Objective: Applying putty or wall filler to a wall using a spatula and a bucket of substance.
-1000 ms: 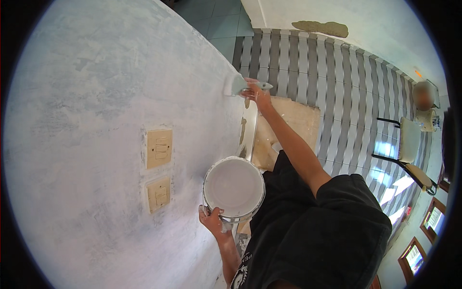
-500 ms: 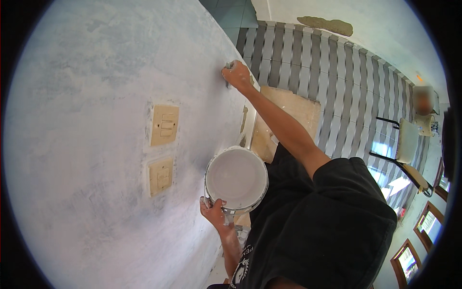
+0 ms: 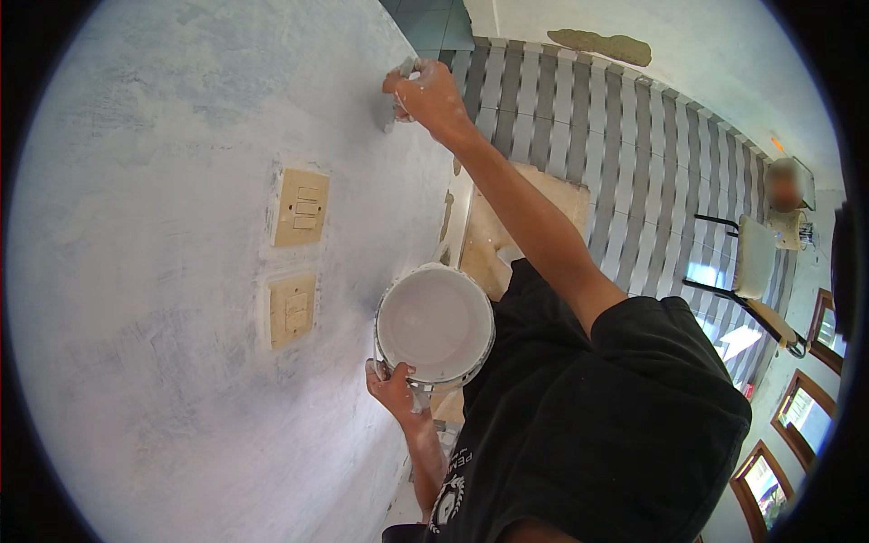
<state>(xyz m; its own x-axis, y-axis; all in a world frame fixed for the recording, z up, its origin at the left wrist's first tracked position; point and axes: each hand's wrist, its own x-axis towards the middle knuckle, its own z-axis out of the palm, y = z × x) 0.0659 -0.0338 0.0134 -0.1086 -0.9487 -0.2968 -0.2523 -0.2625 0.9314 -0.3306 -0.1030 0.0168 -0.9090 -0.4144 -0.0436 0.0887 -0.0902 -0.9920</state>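
My left hand [image 3: 395,395] grips the near edge of a white bucket [image 3: 465,373], thumb over the rim and fingers outside by its wire handle. A pale, smooth coating or mix shows inside the bucket, which is close to the wall [image 3: 199,362]. Farther up, my right hand [image 3: 436,98] is closed around a small grey scraper [image 3: 387,113] at the wall's far edge. The scraper's lower part is against or very near the wall; the fingers hide much of it. White smears mark both hands.
Two cream switch plates [image 3: 302,208] are set in the patchy white wall. Beyond the bucket lies a tan board [image 3: 534,204] on a striped tile floor [image 3: 625,163]. A chair [image 3: 756,258] and wood-framed windows [image 3: 797,412] are at the right. Another wall has a bare patch [image 3: 599,45].
My right hand has moved up and slightly left along the wall, and more of the scraper shows. My left hand keeps hold of the bucket. The whole view has shifted a little.
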